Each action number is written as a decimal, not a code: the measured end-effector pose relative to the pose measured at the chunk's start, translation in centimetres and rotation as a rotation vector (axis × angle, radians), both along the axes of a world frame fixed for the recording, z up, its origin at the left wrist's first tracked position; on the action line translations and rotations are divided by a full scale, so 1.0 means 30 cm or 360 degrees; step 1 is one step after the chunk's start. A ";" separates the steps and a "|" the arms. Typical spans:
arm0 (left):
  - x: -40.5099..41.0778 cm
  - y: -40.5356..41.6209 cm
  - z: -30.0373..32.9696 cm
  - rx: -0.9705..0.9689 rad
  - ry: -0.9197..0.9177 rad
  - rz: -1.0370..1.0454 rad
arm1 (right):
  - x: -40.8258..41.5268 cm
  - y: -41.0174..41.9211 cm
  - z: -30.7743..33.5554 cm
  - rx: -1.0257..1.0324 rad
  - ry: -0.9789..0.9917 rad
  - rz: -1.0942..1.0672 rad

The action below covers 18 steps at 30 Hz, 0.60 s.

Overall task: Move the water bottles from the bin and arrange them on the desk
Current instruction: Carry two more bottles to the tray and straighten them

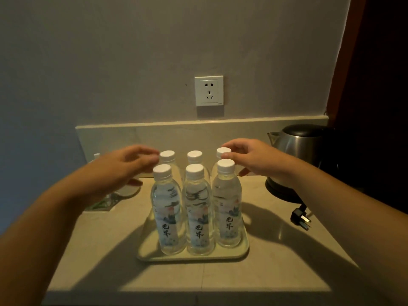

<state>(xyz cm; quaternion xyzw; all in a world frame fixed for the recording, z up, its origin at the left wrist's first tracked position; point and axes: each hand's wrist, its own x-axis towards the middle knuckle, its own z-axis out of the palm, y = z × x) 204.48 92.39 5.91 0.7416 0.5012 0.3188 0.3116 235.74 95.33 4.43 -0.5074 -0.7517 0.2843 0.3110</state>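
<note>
Two bare forearms reach forward over a pale stone desk point(92, 250) toward a shallow cream tray point(242, 250) at its centre. On the tray stand six upright water bottles point(196, 208) with white caps, in two rows of three, touching or nearly so. The left hand point(130, 164) hovers at the tray's back left corner, fingers loosely curled beside a rear bottle cap, holding nothing. The right hand point(251, 157) pinches the cap of the back right bottle point(223, 152). Right of the tray sit a steel kettle point(293, 155) and its loose plug point(300, 217). Behind the tray, a wall socket point(209, 91).
</note>
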 end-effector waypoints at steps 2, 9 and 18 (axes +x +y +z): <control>-0.030 -0.022 -0.053 -0.0046 -0.0187 -0.0001 | -0.003 -0.004 0.003 0.0033 -0.0003 -0.0008; 0.067 -0.113 -0.289 -0.0243 -0.0965 0.0114 | -0.009 -0.056 -0.174 -0.0131 0.1203 -0.0498; 0.159 -0.137 -0.413 -0.0286 -0.1014 0.0347 | -0.134 -0.047 -0.439 -0.0672 0.1546 -0.0307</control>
